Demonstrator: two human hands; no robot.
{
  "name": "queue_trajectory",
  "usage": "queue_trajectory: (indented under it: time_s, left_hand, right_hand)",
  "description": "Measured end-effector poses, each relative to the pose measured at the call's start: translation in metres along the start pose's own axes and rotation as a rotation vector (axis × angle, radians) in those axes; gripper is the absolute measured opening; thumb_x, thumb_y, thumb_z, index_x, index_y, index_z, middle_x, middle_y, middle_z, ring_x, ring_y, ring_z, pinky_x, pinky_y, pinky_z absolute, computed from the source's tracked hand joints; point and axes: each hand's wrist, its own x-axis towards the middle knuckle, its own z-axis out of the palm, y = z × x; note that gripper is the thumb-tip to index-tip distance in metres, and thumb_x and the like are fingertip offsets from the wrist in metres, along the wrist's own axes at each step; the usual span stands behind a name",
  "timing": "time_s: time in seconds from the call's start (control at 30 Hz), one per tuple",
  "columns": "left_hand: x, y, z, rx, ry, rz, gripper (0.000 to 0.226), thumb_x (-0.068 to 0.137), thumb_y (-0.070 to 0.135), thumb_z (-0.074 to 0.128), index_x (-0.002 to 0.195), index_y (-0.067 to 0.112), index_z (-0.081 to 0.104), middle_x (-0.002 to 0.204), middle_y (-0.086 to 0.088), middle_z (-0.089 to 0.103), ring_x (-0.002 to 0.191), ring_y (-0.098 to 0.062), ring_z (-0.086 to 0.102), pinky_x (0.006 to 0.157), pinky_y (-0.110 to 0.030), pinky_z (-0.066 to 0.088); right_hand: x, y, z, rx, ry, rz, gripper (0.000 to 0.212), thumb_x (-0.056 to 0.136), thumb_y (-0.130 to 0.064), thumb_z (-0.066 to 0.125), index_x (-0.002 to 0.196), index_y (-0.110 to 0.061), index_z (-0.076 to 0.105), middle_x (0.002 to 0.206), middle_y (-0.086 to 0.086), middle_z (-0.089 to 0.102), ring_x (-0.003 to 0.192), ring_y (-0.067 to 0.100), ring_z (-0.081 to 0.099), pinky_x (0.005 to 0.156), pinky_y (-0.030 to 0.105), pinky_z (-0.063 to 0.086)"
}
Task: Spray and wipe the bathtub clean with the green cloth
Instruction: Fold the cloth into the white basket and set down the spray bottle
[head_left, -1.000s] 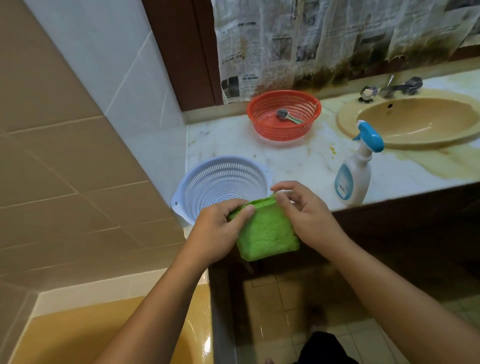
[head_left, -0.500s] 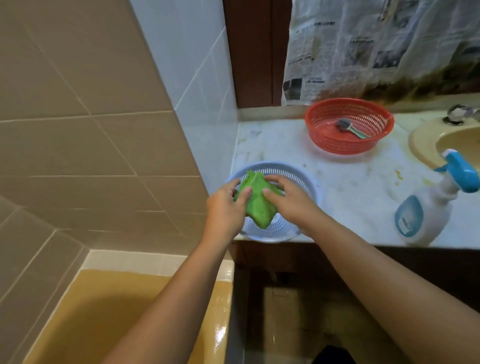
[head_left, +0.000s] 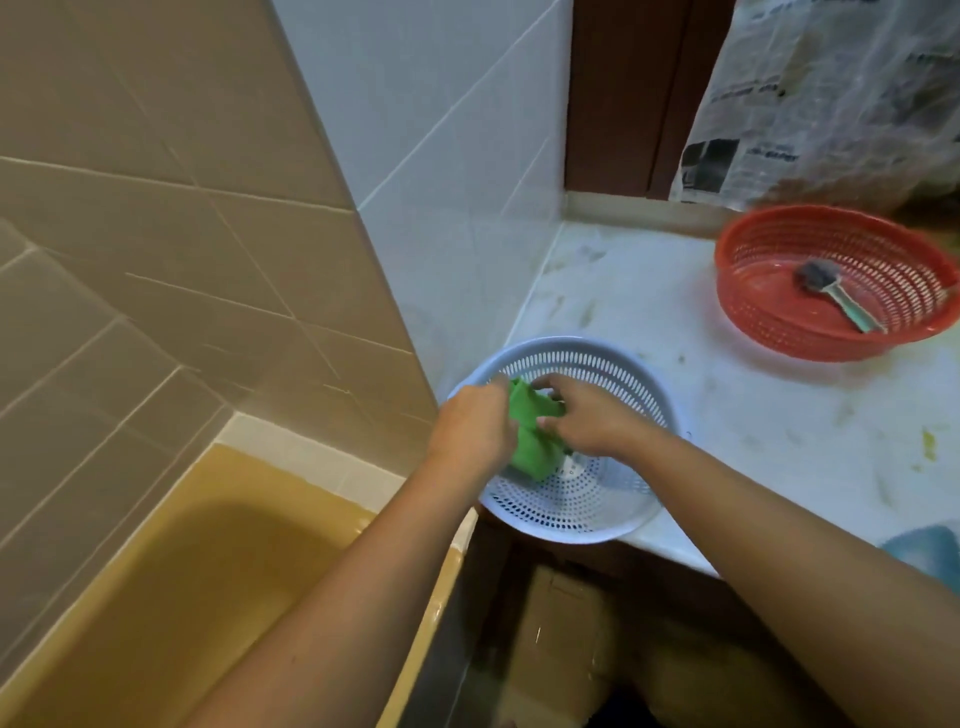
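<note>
- A tiled bathroom corner: beige and white wall tiles behind, with a marble-look counter (head_left: 727, 415) on the right and a mustard-yellow bathtub (head_left: 182, 571) at the lower left.
- A pale blue basket (head_left: 571, 514) stands at the counter's front left corner, its rim reaching past the front edge.
- The green cloth (head_left: 530, 436) is bunched up inside the basket's bowl, held between both hands.
- The left hand (head_left: 472, 431) grips the cloth's left side with its fingers curled round it.
- The right hand (head_left: 587, 421) holds the cloth's right side, its fingers bent onto the fabric.
- A red basket (head_left: 831, 332) stands farther back on the counter, well apart, with a small brush (head_left: 836, 293) lying in it.
- Newspaper (head_left: 831, 104) hangs behind the red basket.
</note>
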Motion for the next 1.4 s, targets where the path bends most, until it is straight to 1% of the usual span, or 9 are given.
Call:
queue_trajectory:
  time_s: [0.1,0.27,0.57,0.67,0.83,0.93,1.0,1.2,1.4]
  left_hand:
    - [0.006,0.012,0.000,0.063,-0.077,-0.107,0.033,0.101,0.016,0.059,0.132,0.010,0.051,0.120,-0.013,0.066,0.115,-0.035,0.064,0.081,-0.038,0.048]
    - [0.012,0.035,0.005,0.091,-0.209,-0.234,0.083,0.099,0.009,0.059,0.164,0.008,0.007,0.137,-0.016,0.062,0.124,-0.035,0.061,0.086,-0.042,0.051]
    - [0.006,0.044,0.011,0.126,-0.207,-0.297,0.094,0.095,0.011,0.065,0.166,0.012,0.003,0.138,-0.015,0.059,0.127,-0.035,0.058,0.086,-0.043,0.052]
    - [0.004,0.042,0.012,0.091,-0.171,-0.306,0.089,0.096,0.012,0.065,0.164,0.011,0.008,0.136,-0.015,0.059,0.126,-0.036,0.058,0.079,-0.042,0.048]
    - [0.008,0.031,0.006,-0.038,-0.136,-0.329,0.066,0.102,0.033,0.063,0.153,0.012,0.027,0.119,-0.010,0.066,0.111,-0.032,0.064,0.076,-0.039,0.045]
    - [0.007,0.032,-0.001,0.019,-0.096,-0.263,0.028,0.103,0.030,0.059,0.125,0.013,0.054,0.115,-0.008,0.068,0.108,-0.030,0.064,0.076,-0.037,0.044]
    - [0.004,0.032,-0.005,0.023,-0.060,-0.229,0.010,0.101,0.026,0.057,0.108,0.018,0.055,0.112,-0.007,0.067,0.107,-0.031,0.063,0.075,-0.036,0.044]
    - [-0.001,0.018,-0.004,0.050,-0.047,-0.162,0.013,0.102,0.021,0.057,0.094,0.019,0.046,0.109,-0.010,0.067,0.104,-0.034,0.064,0.074,-0.038,0.043]
    - [-0.006,-0.005,-0.006,-0.101,0.113,0.086,0.013,0.101,0.022,0.055,0.111,0.015,0.056,0.110,-0.009,0.065,0.101,-0.035,0.064,0.076,-0.040,0.045]
  right_hand:
    - [0.009,-0.001,-0.003,-0.151,-0.039,-0.035,0.051,0.101,-0.033,0.063,0.149,-0.028,0.046,0.136,0.007,0.065,0.089,0.019,0.067,0.058,0.025,0.046]
    - [0.020,-0.005,-0.002,-0.116,-0.074,0.013,0.053,0.098,-0.036,0.066,0.145,-0.023,0.046,0.133,0.012,0.063,0.109,0.030,0.066,0.086,0.046,0.060]
    - [0.033,0.007,0.003,0.014,-0.071,0.043,0.015,0.097,-0.037,0.066,0.094,-0.022,0.065,0.103,0.011,0.073,0.091,0.026,0.069,0.077,0.037,0.058]
    - [0.032,0.009,-0.002,0.086,-0.096,-0.017,0.011,0.099,-0.030,0.065,0.094,-0.020,0.064,0.095,0.008,0.072,0.083,0.025,0.070,0.066,0.035,0.056]
    - [0.027,0.021,-0.012,0.191,-0.109,-0.032,0.009,0.103,-0.027,0.062,0.097,-0.020,0.062,0.094,0.005,0.071,0.085,0.024,0.066,0.081,0.045,0.057]
    - [0.025,0.022,-0.015,0.231,-0.085,-0.027,0.008,0.102,-0.026,0.064,0.096,-0.020,0.064,0.097,0.002,0.071,0.089,0.022,0.066,0.086,0.044,0.056]
    - [0.023,0.018,-0.015,0.276,-0.065,-0.020,0.005,0.102,-0.023,0.065,0.098,-0.019,0.065,0.098,0.000,0.071,0.091,0.021,0.066,0.084,0.040,0.055]
    - [0.016,0.004,-0.009,0.154,-0.003,-0.025,0.033,0.098,-0.023,0.070,0.131,-0.028,0.066,0.124,-0.005,0.070,0.111,0.016,0.066,0.101,0.043,0.055]
    - [-0.024,-0.009,-0.009,-0.025,0.146,-0.001,0.044,0.106,-0.028,0.057,0.149,-0.019,0.054,0.150,-0.003,0.057,0.137,0.018,0.052,0.113,0.033,0.041]
